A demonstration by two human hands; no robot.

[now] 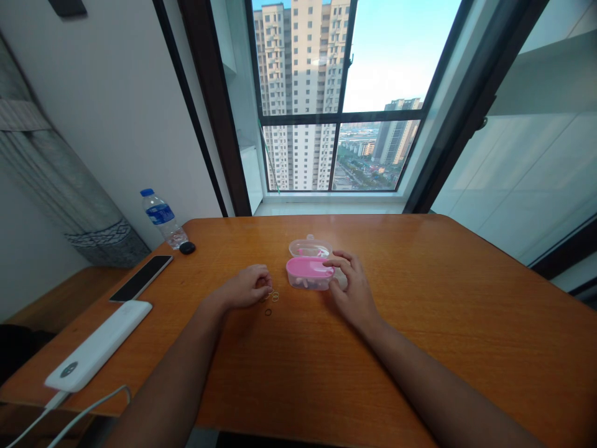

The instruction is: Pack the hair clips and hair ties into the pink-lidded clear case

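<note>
Well, small rings [275, 297] near a pink box [310, 274].
My left grip [252, 286] curls beside them, its hold unclear; my right grip [352, 286] spreads loosely at the box's end.

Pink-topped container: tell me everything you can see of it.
The container is small and oblong with rounded ends: a smooth, glossy pink top over a see-through lower body, apparently plastic. Small pale contents show through the front wall, too small to identify. It sits upright on the wooden table, long side running left to right. The right hand is at its right end, fingers over the top. Just behind is a clear oval piece; whether they're joined is unclear.
</note>
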